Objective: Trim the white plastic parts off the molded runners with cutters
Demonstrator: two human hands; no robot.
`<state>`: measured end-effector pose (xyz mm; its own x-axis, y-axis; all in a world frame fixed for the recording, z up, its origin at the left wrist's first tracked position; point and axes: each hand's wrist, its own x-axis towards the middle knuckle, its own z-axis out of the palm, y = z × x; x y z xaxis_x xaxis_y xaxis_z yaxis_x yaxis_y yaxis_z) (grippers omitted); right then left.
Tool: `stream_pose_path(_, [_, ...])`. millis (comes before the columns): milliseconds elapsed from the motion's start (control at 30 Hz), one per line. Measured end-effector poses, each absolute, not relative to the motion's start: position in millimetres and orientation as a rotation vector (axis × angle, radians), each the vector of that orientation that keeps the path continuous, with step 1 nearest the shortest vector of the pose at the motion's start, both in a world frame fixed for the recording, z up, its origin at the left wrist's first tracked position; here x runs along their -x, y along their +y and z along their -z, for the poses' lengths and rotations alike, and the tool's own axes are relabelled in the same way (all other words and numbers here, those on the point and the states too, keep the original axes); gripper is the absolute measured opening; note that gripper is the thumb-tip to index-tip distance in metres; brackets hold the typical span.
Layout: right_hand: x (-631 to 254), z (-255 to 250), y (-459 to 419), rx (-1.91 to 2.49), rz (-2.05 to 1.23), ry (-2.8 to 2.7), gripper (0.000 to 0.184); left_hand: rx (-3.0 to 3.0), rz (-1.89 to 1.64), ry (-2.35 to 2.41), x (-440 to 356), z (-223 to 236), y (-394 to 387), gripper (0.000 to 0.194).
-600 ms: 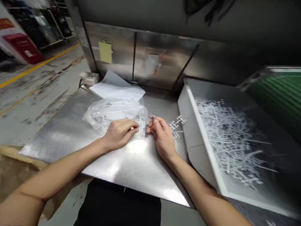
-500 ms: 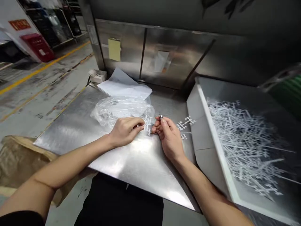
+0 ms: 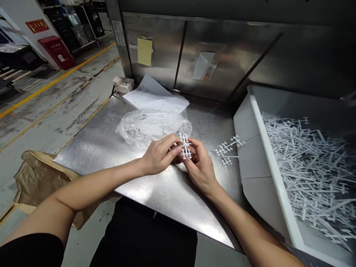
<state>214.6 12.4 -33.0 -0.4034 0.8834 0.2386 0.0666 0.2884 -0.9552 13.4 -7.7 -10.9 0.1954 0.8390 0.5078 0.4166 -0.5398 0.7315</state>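
A white branched plastic sprue (image 3: pixel 184 146) is held upright over the metal table between both hands. My left hand (image 3: pixel 161 154) pinches its left side between thumb and fingers. My right hand (image 3: pixel 200 163) is closed at its right and lower side, the thumb against the bottom branches. What lies inside the right palm is hidden. Just beyond the hands rests a clear plastic bag (image 3: pixel 152 126) with small white pieces in it. To the right of my right hand, several more white sprues (image 3: pixel 226 150) lie loose on the table.
A large pale bin (image 3: pixel 278 193) heaped with white sprues (image 3: pixel 314 174) stands along the right. Paper sheets (image 3: pixel 155 94) and a power socket (image 3: pixel 124 85) are at the back of the metal table (image 3: pixel 155 193). A brown paper bag (image 3: pixel 41 178) sits beyond the left edge.
My right hand has come in against the sprue, which now shows more face-on. A small shiny metal thing at the right fingers is out of sight. The view has shifted slightly.
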Motion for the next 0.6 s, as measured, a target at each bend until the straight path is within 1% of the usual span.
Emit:
stream_pose_path(133, [-215.3, 35.0, 12.0, 0.863, -1.237, -1.709, 0.043, -2.096, -1.349, 1.134, -16.3, 15.4, -7.1, 0.009])
stream_pose_path(267, [-217.3, 34.2, 14.2, 0.871, -1.252, -1.749, 0.038, -2.076, -1.402, 1.165, -15.4, 14.3, -6.0, 0.005])
stream_pose_path(433, [-220.3, 18.2, 17.8, 0.884, -0.976, -1.996, 0.014, -2.111, -1.431, 1.217, -12.2, 12.6, -4.1, 0.007])
stream_pose_path(500, [-222.1, 13.5, 19.8, 0.876, -0.89, -2.056, 0.009, -2.146, -1.417, 1.226, -9.8, 12.5, -3.2, 0.008])
stream_pose_path(600, [-226.8, 11.7, 24.7, 0.874, -0.816, -2.102, 0.009, -2.125, -1.372, 1.285, -6.3, 10.8, -3.9, 0.009])
